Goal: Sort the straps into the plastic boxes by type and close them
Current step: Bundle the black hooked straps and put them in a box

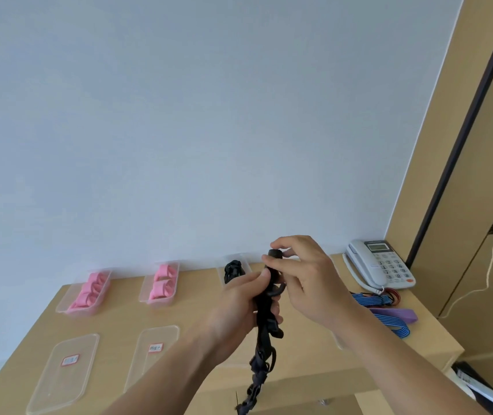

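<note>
A pale blue wall [179, 115] is seen behind a light wooden table [197, 298]. Clear plastic lids [62, 372] bear red-edged labels, unreadable. A long black webbing strap [264, 327] is held above the table, gripped by the left hand [239, 301] and pinched by the right hand [302, 280].

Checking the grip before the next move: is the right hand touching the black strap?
Touching. The head view shows the right hand with its fingertips pinched on the top end of the black strap, while the left hand grips it lower down.
</note>
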